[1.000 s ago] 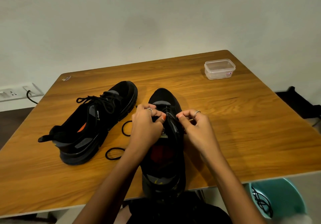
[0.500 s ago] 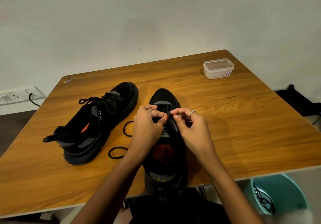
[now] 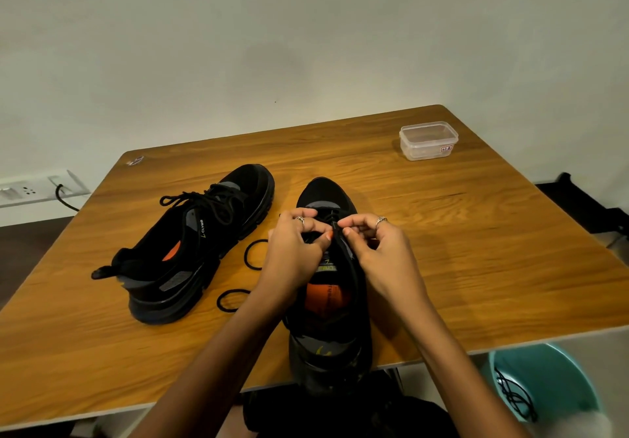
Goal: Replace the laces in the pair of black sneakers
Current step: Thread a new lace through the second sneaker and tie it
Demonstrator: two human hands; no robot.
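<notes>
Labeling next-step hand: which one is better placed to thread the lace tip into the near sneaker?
Probably right. The right hand pinches the lace tip above the near sneaker; the left hand grips lace beside it.

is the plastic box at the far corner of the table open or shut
Shut. The clear plastic box has its lid seated flat on the rim all round. It stands upright on the table, and nothing shows inside.

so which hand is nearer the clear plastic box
Right. The right hand is at the near sneaker's laces, on the side towards the clear plastic box; the left hand is farther across.
</notes>
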